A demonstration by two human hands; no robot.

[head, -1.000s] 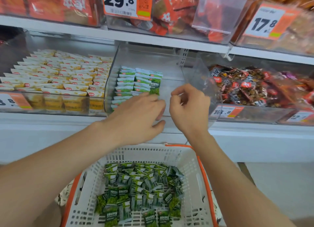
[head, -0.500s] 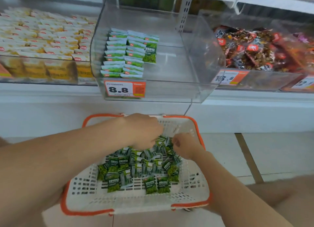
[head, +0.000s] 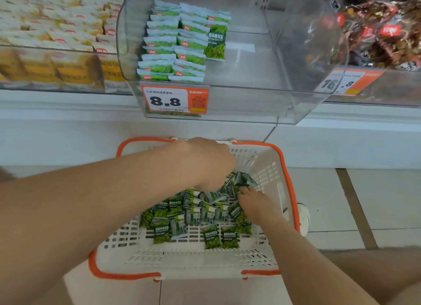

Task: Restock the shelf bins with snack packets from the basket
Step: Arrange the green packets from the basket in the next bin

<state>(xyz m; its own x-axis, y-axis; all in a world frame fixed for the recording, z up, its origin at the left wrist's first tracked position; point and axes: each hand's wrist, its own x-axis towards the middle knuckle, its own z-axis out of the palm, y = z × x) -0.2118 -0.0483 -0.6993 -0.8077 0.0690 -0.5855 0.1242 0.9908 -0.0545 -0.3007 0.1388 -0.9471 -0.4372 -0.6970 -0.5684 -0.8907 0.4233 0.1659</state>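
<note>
Two hands, the left hand [head: 205, 165] and the right hand [head: 252, 204], are reaching into one basket [head: 182, 263] over loose green packets [head: 193, 213] overlapping too much for an exact count. Above the grip, three bins are showing: one clear bin [head: 284, 76] carrying two rows of stocked packets [head: 159, 42] plus one flat packet [head: 215, 42], one yellow-packet bin [head: 45, 48] leftward, one brown-packet bin [head: 387, 85] rightward. Two price tags [head: 174, 99] are showing below them.

loose packets [head: 193, 215] lie in the basket [head: 182, 262], which sits before and below the bin [head: 250, 104] holding stacked packets [head: 173, 44].
</note>
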